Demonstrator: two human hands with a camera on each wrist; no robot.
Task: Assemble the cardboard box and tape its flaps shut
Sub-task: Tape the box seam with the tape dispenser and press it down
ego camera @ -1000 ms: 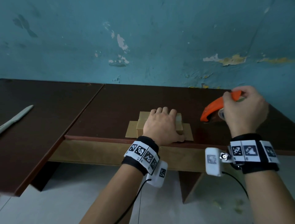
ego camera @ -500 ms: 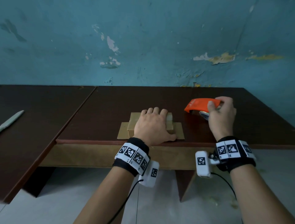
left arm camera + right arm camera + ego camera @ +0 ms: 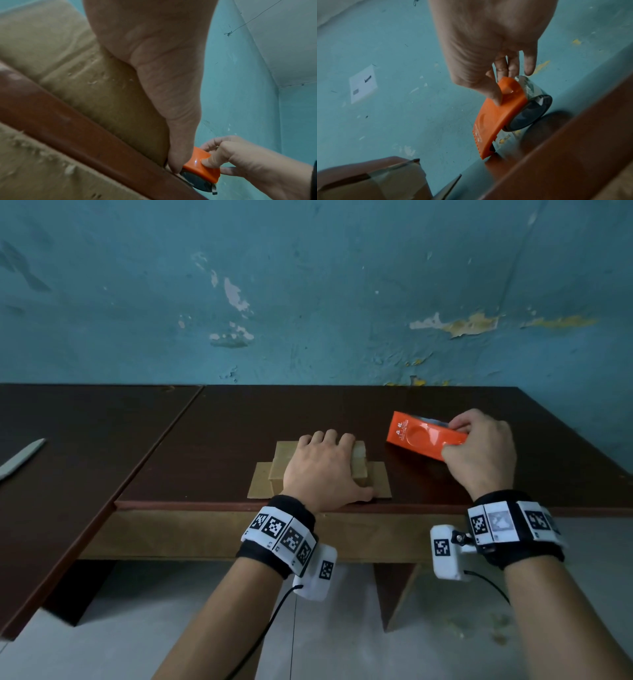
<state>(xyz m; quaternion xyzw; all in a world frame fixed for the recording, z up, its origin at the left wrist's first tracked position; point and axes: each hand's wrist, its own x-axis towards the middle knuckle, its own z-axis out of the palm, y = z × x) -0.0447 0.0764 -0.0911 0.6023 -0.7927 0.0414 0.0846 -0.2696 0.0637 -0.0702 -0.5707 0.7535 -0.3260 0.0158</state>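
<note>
The left hand (image 3: 322,470) lies flat, fingers straight, pressing the small cardboard box (image 3: 284,463) near the table (image 3: 239,419) front edge; the right hand (image 3: 479,453) has its grip closed on the orange tape dispenser (image 3: 424,440) beside it. If that pressing eases, the box could slide off the edge, or tape could land crooked.

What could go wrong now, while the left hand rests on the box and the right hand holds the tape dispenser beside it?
1. The cardboard box sits near the table edge; a sideways pull of tape might drag it off, though the left hand presses it down.
2. The right hand pinches the orange tape dispenser near its end, so it may slip or twist.
3. The dispenser's cutting end points toward the left hand and might scrape it.
</note>
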